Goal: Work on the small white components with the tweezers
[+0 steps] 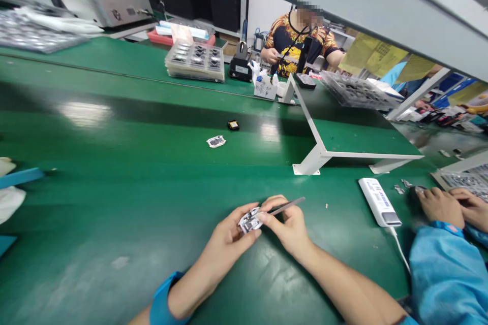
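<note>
Left hand [229, 236] closed in pinch on small white-grey part [249, 222], low over green desk [133, 203], gripping edges, leaving top face exposed. Right hand [290, 228] curled around tweezers [287, 206], tip at part, pen-style, likely for fine control.

Head cam only: looks fwd & down, close over green bench [114, 188].

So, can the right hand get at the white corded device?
Probably yes: only bare green belt lies between the right hand and the white corded device, though it holds tweezers.
</note>
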Available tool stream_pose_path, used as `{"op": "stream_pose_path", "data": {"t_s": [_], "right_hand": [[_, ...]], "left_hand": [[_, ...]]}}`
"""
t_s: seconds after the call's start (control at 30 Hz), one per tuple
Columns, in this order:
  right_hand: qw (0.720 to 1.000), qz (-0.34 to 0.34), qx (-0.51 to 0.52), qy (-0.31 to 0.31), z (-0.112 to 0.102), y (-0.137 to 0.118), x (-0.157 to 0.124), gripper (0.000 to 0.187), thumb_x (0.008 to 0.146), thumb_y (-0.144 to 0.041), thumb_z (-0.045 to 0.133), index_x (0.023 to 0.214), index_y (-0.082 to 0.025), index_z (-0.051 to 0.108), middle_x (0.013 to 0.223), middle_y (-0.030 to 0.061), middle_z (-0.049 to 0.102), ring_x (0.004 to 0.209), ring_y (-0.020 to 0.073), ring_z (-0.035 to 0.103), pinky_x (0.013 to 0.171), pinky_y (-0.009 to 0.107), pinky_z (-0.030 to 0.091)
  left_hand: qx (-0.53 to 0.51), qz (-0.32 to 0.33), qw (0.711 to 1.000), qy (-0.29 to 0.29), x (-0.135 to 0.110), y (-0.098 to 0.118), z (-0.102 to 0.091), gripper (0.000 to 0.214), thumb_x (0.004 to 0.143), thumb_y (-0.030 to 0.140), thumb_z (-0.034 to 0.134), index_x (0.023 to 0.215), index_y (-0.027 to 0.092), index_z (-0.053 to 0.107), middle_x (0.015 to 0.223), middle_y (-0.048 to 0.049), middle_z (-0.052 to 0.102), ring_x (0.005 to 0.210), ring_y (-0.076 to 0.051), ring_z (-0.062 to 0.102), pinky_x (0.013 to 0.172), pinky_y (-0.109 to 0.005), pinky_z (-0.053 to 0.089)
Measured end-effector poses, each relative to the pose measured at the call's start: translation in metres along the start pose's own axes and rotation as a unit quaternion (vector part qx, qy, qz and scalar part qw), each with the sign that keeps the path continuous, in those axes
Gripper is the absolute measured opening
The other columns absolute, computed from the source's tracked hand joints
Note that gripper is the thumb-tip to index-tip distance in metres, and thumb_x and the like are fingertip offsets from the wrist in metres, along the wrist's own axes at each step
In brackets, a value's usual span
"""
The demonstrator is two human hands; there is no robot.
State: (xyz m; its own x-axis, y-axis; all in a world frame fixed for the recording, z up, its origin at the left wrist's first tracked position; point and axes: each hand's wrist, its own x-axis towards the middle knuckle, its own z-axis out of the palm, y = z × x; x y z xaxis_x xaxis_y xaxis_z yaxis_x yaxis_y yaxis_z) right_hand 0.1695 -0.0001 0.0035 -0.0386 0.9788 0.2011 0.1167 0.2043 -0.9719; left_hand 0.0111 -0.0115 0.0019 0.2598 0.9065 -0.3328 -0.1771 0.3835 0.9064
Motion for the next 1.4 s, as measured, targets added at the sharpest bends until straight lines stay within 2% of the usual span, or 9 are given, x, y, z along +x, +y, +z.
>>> {"op": "stream_pose_path", "data": {"t_s": [0.17, 0.33, 0.47, 0.57, 0.67, 0.8, 1.17, 1.27, 1.4], "right_hand": [[0.999, -0.013, 0.029, -0.012, 0.0, -0.003, -0.002, 0.011, 0.076, -0.032, 0.077, 0.075, -0.023, 0.072, 0.079, 0.0042, 0.069, 0.087, 0.0217, 0.064, 0.083, 0.036, 0.05], [0.999, -0.019, 0.028, -0.03, -0.002, -0.006, -0.001, 0.011, 0.078, -0.034, 0.076, 0.074, -0.024, 0.072, 0.076, 0.0045, 0.072, 0.09, 0.0226, 0.063, 0.086, 0.038, 0.049], [0.998, 0.002, 0.046, -0.037, -0.004, -0.006, 0.001, 0.013, 0.077, -0.034, 0.076, 0.075, -0.022, 0.071, 0.08, 0.0039, 0.069, 0.084, 0.0208, 0.064, 0.083, 0.036, 0.05], [0.996, 0.047, 0.075, -0.031, -0.006, -0.006, 0.003, 0.019, 0.076, -0.039, 0.075, 0.074, -0.021, 0.068, 0.078, 0.0029, 0.068, 0.076, 0.0191, 0.064, 0.074, 0.033, 0.052], [0.994, 0.083, 0.073, 0.017, -0.005, -0.005, 0.004, 0.022, 0.074, -0.041, 0.075, 0.075, -0.02, 0.067, 0.075, 0.0023, 0.068, 0.072, 0.0181, 0.063, 0.071, 0.031, 0.052], [0.993, 0.091, 0.05, 0.051, -0.003, -0.003, 0.004, 0.02, 0.073, -0.037, 0.075, 0.077, -0.02, 0.067, 0.073, 0.0013, 0.068, 0.07, 0.0171, 0.063, 0.07, 0.03, 0.052], [0.994, 0.093, 0.024, 0.061, 0.0, 0.0, 0.003, 0.013, 0.074, -0.031, 0.073, 0.075, -0.019, 0.069, 0.073, 0.001, 0.07, 0.071, 0.0175, 0.064, 0.07, 0.03, 0.051], [0.995, 0.079, 0.024, 0.051, 0.0, -0.001, 0.002, 0.01, 0.076, -0.03, 0.073, 0.075, -0.02, 0.069, 0.073, 0.0008, 0.07, 0.071, 0.0174, 0.064, 0.07, 0.029, 0.051], [1.0, -0.009, -0.018, 0.018, -0.001, -0.005, 0.0, 0.008, 0.078, -0.028, 0.074, 0.075, -0.022, 0.071, 0.075, 0.0026, 0.071, 0.077, 0.0194, 0.065, 0.076, 0.033, 0.051]], "left_hand": [[-0.016, 0.004, 1.0, 0.0, -0.002, 0.002, 0.001, 0.056, 0.067, 0.031, 0.075, 0.119, 0.019, 0.059, 0.086, -0.0047, 0.069, 0.07, -0.018, 0.059, 0.059, -0.027, 0.043], [-0.077, -0.008, 0.997, 0.005, 0.0, 0.008, -0.001, 0.053, 0.063, 0.024, 0.075, 0.115, 0.019, 0.065, 0.088, -0.0048, 0.069, 0.072, -0.017, 0.057, 0.063, -0.028, 0.043], [-0.134, -0.035, 0.99, 0.022, 0.001, 0.012, -0.002, 0.047, 0.065, 0.029, 0.072, 0.11, 0.017, 0.069, 0.092, -0.0073, 0.068, 0.072, -0.017, 0.056, 0.062, -0.03, 0.042], [-0.086, -0.028, 0.996, 0.027, 0.002, 0.01, -0.003, 0.049, 0.068, 0.032, 0.072, 0.114, 0.017, 0.067, 0.08, -0.0045, 0.066, 0.067, -0.016, 0.053, 0.06, -0.029, 0.039], [-0.017, -0.017, 1.0, 0.005, 0.004, 0.005, -0.003, 0.054, 0.068, 0.035, 0.074, 0.118, 0.017, 0.065, 0.069, -0.0013, 0.062, 0.063, -0.016, 0.051, 0.057, -0.028, 0.037], [0.006, -0.015, 1.0, -0.005, 0.004, 0.002, -0.002, 0.055, 0.067, 0.038, 0.075, 0.117, 0.017, 0.066, 0.073, -0.0023, 0.065, 0.061, -0.015, 0.051, 0.056, -0.027, 0.038], [0.01, -0.024, 1.0, 0.004, 0.005, 0.001, 0.0, 0.055, 0.066, 0.035, 0.075, 0.117, 0.016, 0.065, 0.077, -0.0023, 0.067, 0.06, -0.014, 0.052, 0.055, -0.026, 0.038], [0.012, -0.024, 1.0, 0.003, 0.005, 0.0, -0.001, 0.054, 0.067, 0.035, 0.075, 0.117, 0.017, 0.066, 0.075, -0.0019, 0.067, 0.06, -0.014, 0.052, 0.055, -0.026, 0.038], [0.003, -0.029, 1.0, -0.002, 0.005, -0.001, -0.001, 0.056, 0.065, 0.036, 0.077, 0.117, 0.017, 0.066, 0.076, -0.0025, 0.068, 0.061, -0.015, 0.052, 0.055, -0.026, 0.038]]}}
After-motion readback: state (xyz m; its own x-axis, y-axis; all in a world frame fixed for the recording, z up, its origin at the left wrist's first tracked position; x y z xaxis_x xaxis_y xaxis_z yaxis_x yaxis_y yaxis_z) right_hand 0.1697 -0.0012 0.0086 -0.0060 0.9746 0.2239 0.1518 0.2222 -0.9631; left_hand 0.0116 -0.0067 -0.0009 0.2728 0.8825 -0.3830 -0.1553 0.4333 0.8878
